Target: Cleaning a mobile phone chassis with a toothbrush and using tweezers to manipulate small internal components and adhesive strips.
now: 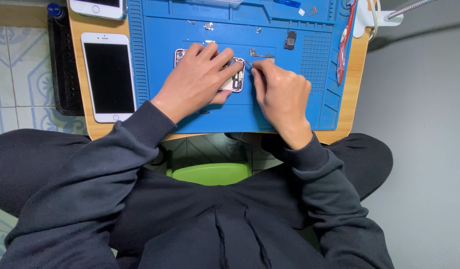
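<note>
Head view: left hand point(197, 79) pinning opened phone point(236, 79) (right hand point(282, 94) alongside, tool in grip).

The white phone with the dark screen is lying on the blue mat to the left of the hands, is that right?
Not quite. The head view shows the white phone lying to the left of the hands, but on the bare wooden table, beside the blue mat, not on it. The left hand holds down the opened phone on the mat.
</note>
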